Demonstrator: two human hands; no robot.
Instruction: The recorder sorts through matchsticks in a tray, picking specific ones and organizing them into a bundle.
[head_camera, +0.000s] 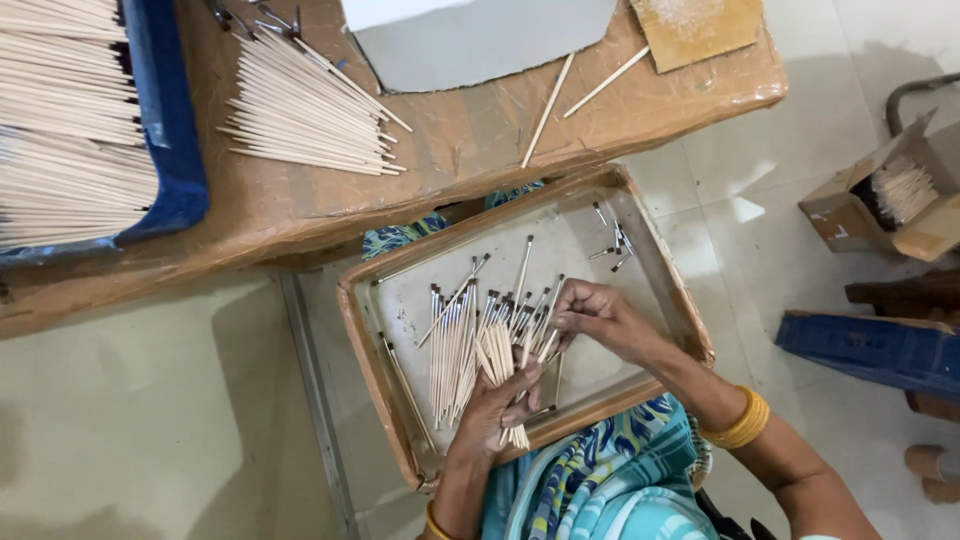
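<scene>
Spanning the upper part of the view, a low brown table (300, 215) carries the bulk stock: a blue tray (175, 150) at its left end packed with long pale sticks lying parallel, and beside it a loose heap of sticks (300, 110) fanned flat, apparently so they can be drawn off one by one. Below the table's edge sits a shallow cardboard tray (385, 350), resting across the person's lap, its raised rim keeping short pieces from rolling away. Inside it lies a row of metal-tipped sticks (450, 345), tips pointing away from the person, aligned side by side. The left hand (490, 410) is closed around a small bundle of tipped sticks (505, 365), held fanned upward, seemingly so single pieces can be reached. The right hand (600, 320) has fingertips pressed together, pinching one stick at the bundle's top. A few loose metal tips (615, 245) lie apart in the tray's far corner. At right, a cardboard box (880, 205) on the floor holds more sticks.
</scene>
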